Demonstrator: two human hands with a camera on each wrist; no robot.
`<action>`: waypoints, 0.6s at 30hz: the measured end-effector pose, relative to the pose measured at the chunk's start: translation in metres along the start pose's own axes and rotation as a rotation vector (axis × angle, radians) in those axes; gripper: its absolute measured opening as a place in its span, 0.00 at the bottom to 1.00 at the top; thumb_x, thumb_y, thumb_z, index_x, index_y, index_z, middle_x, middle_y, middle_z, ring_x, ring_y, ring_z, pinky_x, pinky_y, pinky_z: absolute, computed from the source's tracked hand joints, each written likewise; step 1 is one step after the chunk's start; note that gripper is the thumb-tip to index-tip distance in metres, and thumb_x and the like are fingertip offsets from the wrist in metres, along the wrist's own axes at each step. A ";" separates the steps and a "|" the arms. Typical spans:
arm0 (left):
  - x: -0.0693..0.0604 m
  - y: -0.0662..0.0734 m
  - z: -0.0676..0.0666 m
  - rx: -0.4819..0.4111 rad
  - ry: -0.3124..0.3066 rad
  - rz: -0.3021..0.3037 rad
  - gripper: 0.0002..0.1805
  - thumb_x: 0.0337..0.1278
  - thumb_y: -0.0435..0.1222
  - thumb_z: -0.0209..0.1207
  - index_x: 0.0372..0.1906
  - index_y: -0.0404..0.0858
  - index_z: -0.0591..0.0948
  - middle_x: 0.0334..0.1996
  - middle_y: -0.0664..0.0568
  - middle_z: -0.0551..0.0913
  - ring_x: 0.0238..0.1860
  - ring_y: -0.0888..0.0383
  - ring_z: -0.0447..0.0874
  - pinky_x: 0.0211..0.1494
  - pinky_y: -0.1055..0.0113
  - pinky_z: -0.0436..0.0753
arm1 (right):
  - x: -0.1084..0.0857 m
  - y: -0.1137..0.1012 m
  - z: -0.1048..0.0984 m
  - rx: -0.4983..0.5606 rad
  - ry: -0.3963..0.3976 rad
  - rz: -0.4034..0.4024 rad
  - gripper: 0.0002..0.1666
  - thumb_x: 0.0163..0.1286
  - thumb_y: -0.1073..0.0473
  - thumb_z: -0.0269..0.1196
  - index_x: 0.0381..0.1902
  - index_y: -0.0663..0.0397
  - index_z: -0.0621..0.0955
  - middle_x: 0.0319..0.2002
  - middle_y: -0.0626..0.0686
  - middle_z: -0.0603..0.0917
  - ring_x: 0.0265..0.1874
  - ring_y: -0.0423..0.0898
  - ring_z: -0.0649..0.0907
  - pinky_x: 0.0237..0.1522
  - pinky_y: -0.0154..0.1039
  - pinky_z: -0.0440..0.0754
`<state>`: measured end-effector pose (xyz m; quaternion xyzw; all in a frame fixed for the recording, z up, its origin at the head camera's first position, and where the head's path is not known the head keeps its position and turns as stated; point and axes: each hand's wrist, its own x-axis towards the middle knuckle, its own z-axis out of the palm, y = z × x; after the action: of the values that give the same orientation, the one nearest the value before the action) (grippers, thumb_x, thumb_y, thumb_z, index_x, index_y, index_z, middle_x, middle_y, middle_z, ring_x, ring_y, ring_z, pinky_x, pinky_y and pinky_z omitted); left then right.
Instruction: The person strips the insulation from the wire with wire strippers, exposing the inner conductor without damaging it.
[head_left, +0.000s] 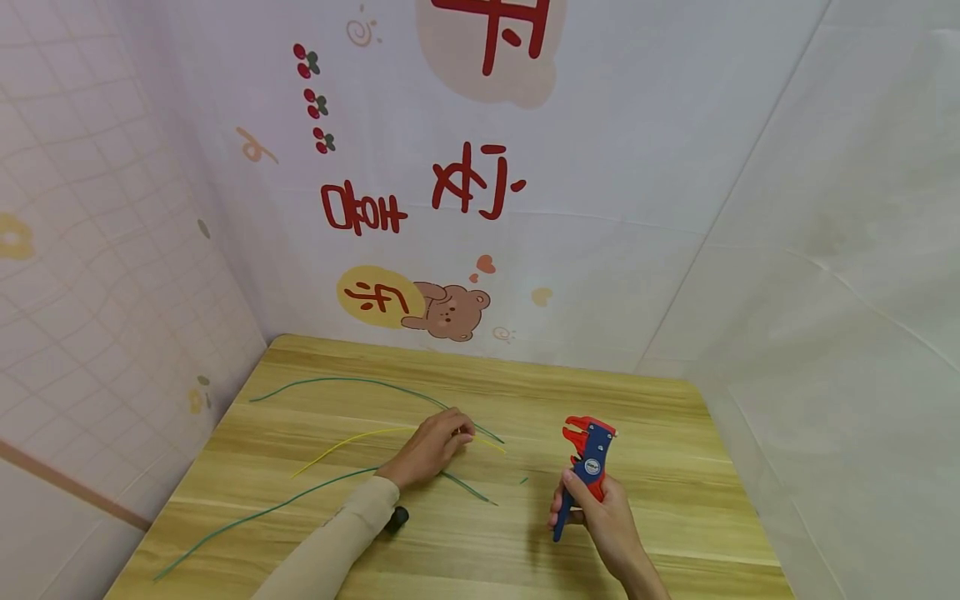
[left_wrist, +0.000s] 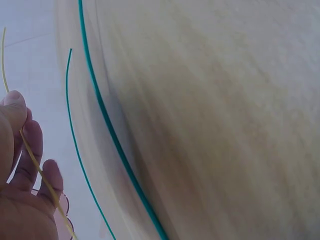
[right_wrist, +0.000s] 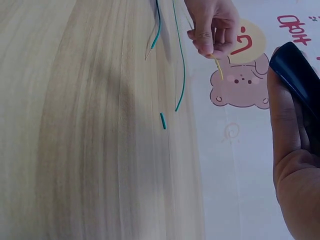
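My left hand (head_left: 431, 446) pinches a yellow wire (head_left: 360, 435) between thumb and fingertips. The wire's short end (right_wrist: 220, 70) sticks out past the fingertips in the right wrist view. In my right hand (head_left: 607, 518) is a wire stripper (head_left: 594, 442) with red jaws and a dark blue handle. Its jaws point up and left, with nothing between them. One green wire (head_left: 330, 379) lies behind the left hand. Another green wire (head_left: 262, 512) runs beneath the left forearm, and its tip (right_wrist: 148, 52) shows bare strands in the right wrist view.
On the wooden table (head_left: 675, 500), between the hands, lies a short green offcut (head_left: 524, 480). A small black object (head_left: 397, 520) sits beside the left sleeve. A printed white cloth (head_left: 585, 208) hangs behind the table's back edge and along both sides.
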<state>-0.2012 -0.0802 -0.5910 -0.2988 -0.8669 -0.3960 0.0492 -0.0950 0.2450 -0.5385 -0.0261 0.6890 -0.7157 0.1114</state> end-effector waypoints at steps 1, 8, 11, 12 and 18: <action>0.000 0.000 -0.001 -0.001 0.004 0.002 0.04 0.81 0.31 0.65 0.48 0.40 0.89 0.44 0.53 0.89 0.41 0.64 0.80 0.47 0.68 0.83 | 0.000 0.000 0.000 0.000 -0.002 0.000 0.16 0.93 0.54 0.56 0.48 0.62 0.80 0.32 0.51 0.89 0.30 0.47 0.94 0.41 0.54 0.96; 0.000 0.006 -0.005 -0.013 0.018 -0.005 0.04 0.80 0.31 0.66 0.47 0.43 0.89 0.43 0.51 0.92 0.41 0.63 0.81 0.55 0.61 0.80 | 0.000 0.000 -0.001 -0.005 -0.030 0.012 0.18 0.92 0.50 0.58 0.49 0.60 0.81 0.33 0.49 0.90 0.31 0.47 0.94 0.42 0.53 0.96; 0.000 0.010 -0.008 -0.010 0.035 -0.015 0.05 0.81 0.32 0.66 0.47 0.45 0.89 0.44 0.51 0.94 0.40 0.64 0.81 0.56 0.59 0.75 | 0.001 0.001 -0.001 -0.003 -0.030 0.024 0.17 0.92 0.50 0.58 0.49 0.60 0.81 0.33 0.49 0.89 0.31 0.47 0.94 0.43 0.53 0.96; 0.000 0.010 -0.009 -0.014 0.042 -0.017 0.05 0.81 0.32 0.66 0.47 0.46 0.88 0.44 0.50 0.94 0.40 0.64 0.81 0.55 0.60 0.73 | 0.001 0.000 -0.001 0.000 -0.027 0.028 0.17 0.93 0.50 0.58 0.49 0.59 0.81 0.33 0.50 0.90 0.31 0.47 0.94 0.43 0.53 0.96; 0.001 0.016 -0.016 -0.006 0.101 0.025 0.06 0.78 0.31 0.68 0.44 0.46 0.89 0.39 0.50 0.93 0.37 0.66 0.81 0.49 0.65 0.68 | 0.002 -0.001 0.001 0.000 -0.031 0.019 0.15 0.93 0.55 0.56 0.48 0.60 0.81 0.33 0.50 0.89 0.31 0.47 0.94 0.42 0.54 0.96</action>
<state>-0.1955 -0.0832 -0.5699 -0.2893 -0.8583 -0.4127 0.0971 -0.0968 0.2434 -0.5378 -0.0308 0.6873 -0.7142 0.1289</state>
